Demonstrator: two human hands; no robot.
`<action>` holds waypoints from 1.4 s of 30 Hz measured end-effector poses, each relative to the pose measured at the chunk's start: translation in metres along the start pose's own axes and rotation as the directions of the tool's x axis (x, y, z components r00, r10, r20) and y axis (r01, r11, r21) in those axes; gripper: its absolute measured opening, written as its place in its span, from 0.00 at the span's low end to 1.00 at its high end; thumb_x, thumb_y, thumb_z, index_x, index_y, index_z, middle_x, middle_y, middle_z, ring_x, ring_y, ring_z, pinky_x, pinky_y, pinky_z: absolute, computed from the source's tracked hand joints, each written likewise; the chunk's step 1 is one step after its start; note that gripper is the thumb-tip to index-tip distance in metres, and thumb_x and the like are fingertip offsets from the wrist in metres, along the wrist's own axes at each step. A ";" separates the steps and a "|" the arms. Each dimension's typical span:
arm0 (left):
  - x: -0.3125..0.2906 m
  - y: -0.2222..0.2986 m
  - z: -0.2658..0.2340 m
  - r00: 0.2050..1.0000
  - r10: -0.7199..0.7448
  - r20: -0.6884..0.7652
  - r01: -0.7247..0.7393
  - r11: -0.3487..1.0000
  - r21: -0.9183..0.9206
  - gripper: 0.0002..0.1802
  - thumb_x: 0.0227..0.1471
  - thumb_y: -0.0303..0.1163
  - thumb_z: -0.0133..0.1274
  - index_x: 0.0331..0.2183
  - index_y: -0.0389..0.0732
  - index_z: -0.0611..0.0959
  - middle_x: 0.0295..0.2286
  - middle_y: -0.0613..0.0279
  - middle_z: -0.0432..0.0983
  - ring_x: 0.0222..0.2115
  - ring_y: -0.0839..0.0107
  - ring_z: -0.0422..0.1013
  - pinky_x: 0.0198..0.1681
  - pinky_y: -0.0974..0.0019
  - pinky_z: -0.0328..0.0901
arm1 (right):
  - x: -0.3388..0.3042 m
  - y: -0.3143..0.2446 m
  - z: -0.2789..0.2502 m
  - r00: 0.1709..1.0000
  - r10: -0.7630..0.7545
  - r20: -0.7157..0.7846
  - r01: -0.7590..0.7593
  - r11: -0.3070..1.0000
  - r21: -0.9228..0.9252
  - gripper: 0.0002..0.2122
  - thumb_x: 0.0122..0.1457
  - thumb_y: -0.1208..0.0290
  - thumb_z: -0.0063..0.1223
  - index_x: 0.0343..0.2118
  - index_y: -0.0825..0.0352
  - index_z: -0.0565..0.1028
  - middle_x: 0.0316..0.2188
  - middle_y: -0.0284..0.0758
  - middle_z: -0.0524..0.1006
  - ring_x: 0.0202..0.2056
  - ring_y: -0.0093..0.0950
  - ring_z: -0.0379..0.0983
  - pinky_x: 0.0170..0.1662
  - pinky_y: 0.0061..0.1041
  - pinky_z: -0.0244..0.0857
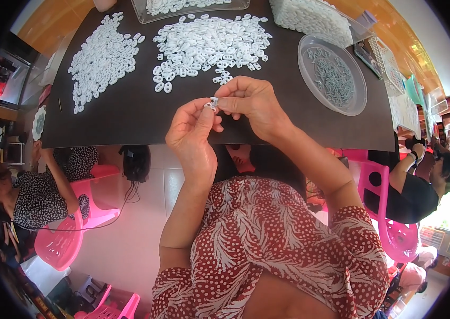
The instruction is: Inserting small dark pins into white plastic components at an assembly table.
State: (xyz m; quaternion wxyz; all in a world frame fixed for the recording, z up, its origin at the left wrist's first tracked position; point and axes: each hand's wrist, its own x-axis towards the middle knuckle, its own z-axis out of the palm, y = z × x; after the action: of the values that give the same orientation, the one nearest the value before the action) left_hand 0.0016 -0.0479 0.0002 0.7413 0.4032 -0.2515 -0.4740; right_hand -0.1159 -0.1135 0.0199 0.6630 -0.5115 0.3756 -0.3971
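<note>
Pinching a small white piece between the thumb and fingers of the left hand, closed down narrow around it, and gripping it from the other side with the thumb and bent forefinger of the right hand. Holding it up over the near part of a dark brown desk, in front of the body; too small and too covered by fingertips to tell its exact shape, or any further part beside it. Facing, just beyond the fingers, a broad heap of white oval pieces, many with 2 holes, lying flat and overlapping. Having, farther left, a narrower heap of similar pieces, set apart by a strip of bare desk. Showing, at the far edge, a clear tray with more white pieces inside, and to its right a clear box packed with them. Including, nearer on the right, a round shallow clear bowl with small grey-green parts spread inside, and beside it a white perforated basket. Wearing a red-and-white patterned top. Flanked by 2 seated people, in a black-and-white print on the left and a black top on the right, near pink plastic chairs.
</note>
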 end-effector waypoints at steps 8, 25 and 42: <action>-0.003 0.006 0.000 0.999 -0.027 -0.020 0.027 1.000 -0.010 0.08 0.51 0.22 0.52 0.36 0.31 0.77 0.27 0.59 0.74 0.24 0.76 0.70 0.24 0.75 0.66 | -0.011 -0.003 -0.004 0.995 0.088 -0.053 -0.080 0.986 0.145 0.08 0.49 0.79 0.55 0.33 0.74 0.74 0.25 0.35 0.75 0.24 0.18 0.67 0.26 0.15 0.59; -0.014 0.004 -0.001 0.998 0.031 -0.062 -0.026 0.996 0.089 0.05 0.50 0.22 0.53 0.31 0.31 0.76 0.24 0.56 0.76 0.19 0.77 0.70 0.20 0.76 0.63 | -0.019 0.004 0.006 0.993 -0.008 -0.114 0.015 0.998 0.064 0.09 0.48 0.78 0.56 0.33 0.74 0.74 0.25 0.34 0.77 0.25 0.17 0.69 0.27 0.14 0.59; -0.015 0.001 -0.002 0.995 0.046 -0.085 -0.037 0.994 0.105 0.04 0.50 0.21 0.52 0.30 0.31 0.76 0.24 0.59 0.75 0.20 0.78 0.70 0.21 0.78 0.63 | -0.025 0.013 0.016 0.976 -0.175 -0.129 0.168 0.983 -0.069 0.06 0.51 0.82 0.53 0.34 0.75 0.74 0.26 0.32 0.76 0.28 0.15 0.70 0.32 0.14 0.66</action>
State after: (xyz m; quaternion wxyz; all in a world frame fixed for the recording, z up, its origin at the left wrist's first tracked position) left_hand -0.0023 -0.0332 0.0001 0.7394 0.4560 -0.2513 -0.4269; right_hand -0.1091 -0.0828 0.0124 0.5845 -0.5330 0.3851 -0.4754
